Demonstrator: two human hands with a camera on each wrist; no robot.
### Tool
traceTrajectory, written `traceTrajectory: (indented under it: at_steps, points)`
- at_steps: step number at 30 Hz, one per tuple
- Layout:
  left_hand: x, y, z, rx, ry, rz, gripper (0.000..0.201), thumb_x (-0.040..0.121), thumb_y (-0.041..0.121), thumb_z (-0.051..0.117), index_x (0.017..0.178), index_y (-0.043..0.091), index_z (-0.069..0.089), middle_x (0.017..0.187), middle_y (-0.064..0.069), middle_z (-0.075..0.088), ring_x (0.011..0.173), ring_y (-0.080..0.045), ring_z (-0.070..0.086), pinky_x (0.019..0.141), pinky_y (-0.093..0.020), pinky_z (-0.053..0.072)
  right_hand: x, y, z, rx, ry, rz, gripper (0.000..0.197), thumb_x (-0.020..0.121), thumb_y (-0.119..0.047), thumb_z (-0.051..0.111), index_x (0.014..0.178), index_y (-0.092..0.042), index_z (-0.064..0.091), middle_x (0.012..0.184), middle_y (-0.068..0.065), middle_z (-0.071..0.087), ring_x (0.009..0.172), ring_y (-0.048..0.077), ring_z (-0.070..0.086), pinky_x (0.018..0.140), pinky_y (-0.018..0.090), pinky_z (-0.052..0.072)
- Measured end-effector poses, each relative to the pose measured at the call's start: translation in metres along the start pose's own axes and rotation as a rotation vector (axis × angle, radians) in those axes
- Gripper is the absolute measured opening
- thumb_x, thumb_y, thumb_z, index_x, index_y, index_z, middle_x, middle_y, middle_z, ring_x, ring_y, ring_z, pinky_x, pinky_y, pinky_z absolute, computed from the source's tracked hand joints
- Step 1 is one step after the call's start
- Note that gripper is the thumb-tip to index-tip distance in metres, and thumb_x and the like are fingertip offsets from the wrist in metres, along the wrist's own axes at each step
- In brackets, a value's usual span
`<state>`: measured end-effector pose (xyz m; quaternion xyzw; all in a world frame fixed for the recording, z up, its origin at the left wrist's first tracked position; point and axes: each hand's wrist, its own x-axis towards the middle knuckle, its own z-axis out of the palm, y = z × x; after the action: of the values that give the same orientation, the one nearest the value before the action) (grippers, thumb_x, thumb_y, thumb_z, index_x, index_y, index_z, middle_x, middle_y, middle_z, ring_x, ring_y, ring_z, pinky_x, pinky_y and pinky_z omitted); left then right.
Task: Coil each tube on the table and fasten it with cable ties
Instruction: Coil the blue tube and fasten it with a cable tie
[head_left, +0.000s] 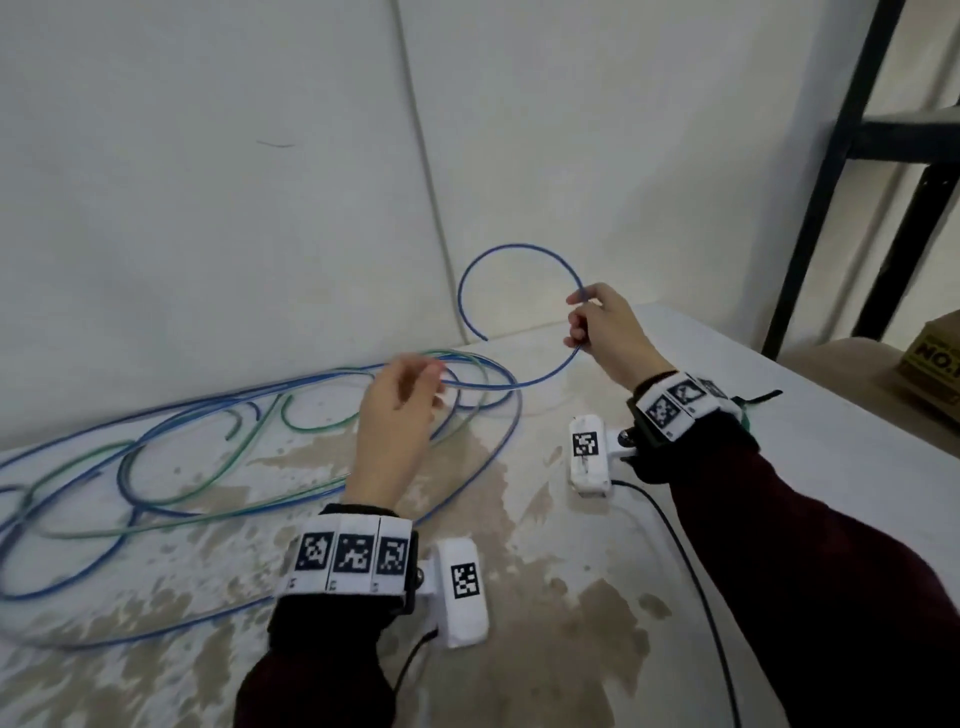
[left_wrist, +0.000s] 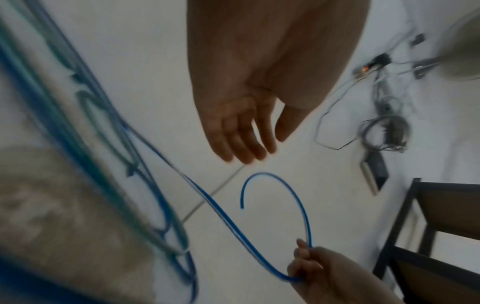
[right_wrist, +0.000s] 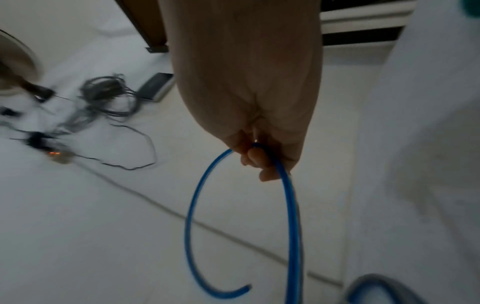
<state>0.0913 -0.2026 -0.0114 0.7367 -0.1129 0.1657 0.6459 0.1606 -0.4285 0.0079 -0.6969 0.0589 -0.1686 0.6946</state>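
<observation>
At the far left of the stained white table (head_left: 545, 597) lies a loose tangle of blue and green tubes (head_left: 171, 467), spread in overlapping loops toward the wall; just right of it the left hand (head_left: 397, 421) hovers above the tangle, fingers straight and relaxed with a gap to the thumb, holding nothing, as the left wrist view confirms; farther right the right hand (head_left: 605, 332) is raised above the far edge of the table, its fingers curled round a blue tube (head_left: 470, 280) at two points, gathering one loop whose free end hangs in the air; a black metal rack (head_left: 852, 171) and a cardboard box (head_left: 932, 358) stand at the far right.
</observation>
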Motion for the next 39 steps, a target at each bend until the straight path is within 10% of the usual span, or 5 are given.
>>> traceTrajectory:
  at_steps: [5, 15, 20, 26, 39]
  points:
    - [-0.007, 0.036, -0.051, 0.217, 0.032, 0.153, 0.049, 0.098, 0.029, 0.047, 0.144, 0.023, 0.03, 0.133, 0.009, 0.043, 0.118, -0.002, 0.043, 0.085, -0.007, 0.036, -0.049, -0.059, 0.038, -0.022, -0.336, -0.262, 0.03, 0.089, 0.007, 0.028, 0.084, -0.013, 0.05, 0.062, 0.001, 0.037, 0.05, 0.011, 0.029, 0.053, 0.021, 0.038]
    - [-0.037, 0.08, -0.115, 0.384, -0.182, 0.272, 0.024, 0.099, 0.023, 0.043, 0.109, 0.02, 0.065, 0.058, 0.002, 0.058, 0.06, -0.017, 0.058, 0.067, -0.028, 0.047, -0.128, -0.098, 0.094, -0.598, -0.353, -0.679, 0.044, 0.083, -0.001, 0.054, 0.122, -0.021, 0.048, 0.098, 0.0, 0.058, 0.074, 0.012, 0.057, 0.069, 0.018, 0.043]
    - [-0.036, 0.075, -0.124, 0.46, -0.19, 0.206, 0.018, 0.096, 0.02, 0.054, 0.09, 0.012, 0.069, 0.059, -0.002, 0.063, 0.051, -0.004, 0.053, 0.057, -0.017, 0.038, -0.151, -0.092, 0.124, -0.727, -0.553, -0.652, 0.005, 0.09, -0.02, 0.058, 0.09, -0.022, 0.062, 0.07, -0.005, 0.058, 0.058, 0.007, 0.047, 0.057, 0.021, 0.039]
    - [-0.036, 0.085, -0.158, 0.418, -0.245, 0.158, 0.019, 0.093, 0.029, 0.058, 0.085, 0.023, 0.075, 0.048, 0.01, 0.043, 0.045, -0.004, 0.038, 0.05, -0.016, 0.031, -0.149, -0.091, 0.119, -0.679, -0.573, -0.551, 0.042, 0.088, -0.05, 0.057, 0.07, -0.013, 0.063, 0.049, -0.006, 0.046, 0.043, 0.006, 0.038, 0.047, 0.019, 0.031]
    - [-0.036, 0.093, -0.165, -0.189, -0.013, 0.078, 0.017, 0.094, 0.017, 0.052, 0.082, 0.006, 0.057, 0.057, -0.001, 0.055, 0.05, -0.014, 0.055, 0.044, -0.022, 0.044, -0.161, -0.094, 0.128, -0.201, -0.804, -0.252, 0.038, 0.104, -0.025, 0.032, 0.11, -0.007, 0.065, 0.066, 0.0, 0.041, 0.061, 0.015, 0.042, 0.07, 0.033, 0.054]
